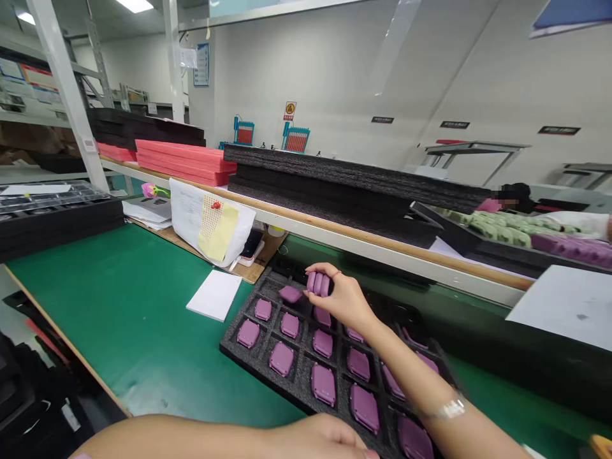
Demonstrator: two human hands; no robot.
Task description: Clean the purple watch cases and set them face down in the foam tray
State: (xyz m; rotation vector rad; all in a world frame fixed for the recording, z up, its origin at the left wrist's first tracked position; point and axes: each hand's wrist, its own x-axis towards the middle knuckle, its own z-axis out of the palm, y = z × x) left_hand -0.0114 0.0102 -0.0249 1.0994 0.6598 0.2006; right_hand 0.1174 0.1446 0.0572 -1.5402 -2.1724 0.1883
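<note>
Up at the far side of the foam tray, my right hand (340, 297) pinches a short row of purple watch cases (318, 284) side by side between thumb and fingers. Below it lies a black foam tray (299, 376) with square compartments, most in view with one purple watch case (282, 358) each. One watch case (290, 294) sits tilted in the far left part, close to my fingertips. My left hand (329, 435) is at the near edge of the tray, its fingers mostly cut off by the picture's lower border. My right forearm covers part of the tray.
The tray lies on a green worktop (143, 319). A white pad (215, 294) is left of it. A shelf edge (373, 237) runs behind, bearing black foam sheets (335, 185) and red foam (182, 162). Across it, a person (514, 194) is near green and purple parts (507, 229).
</note>
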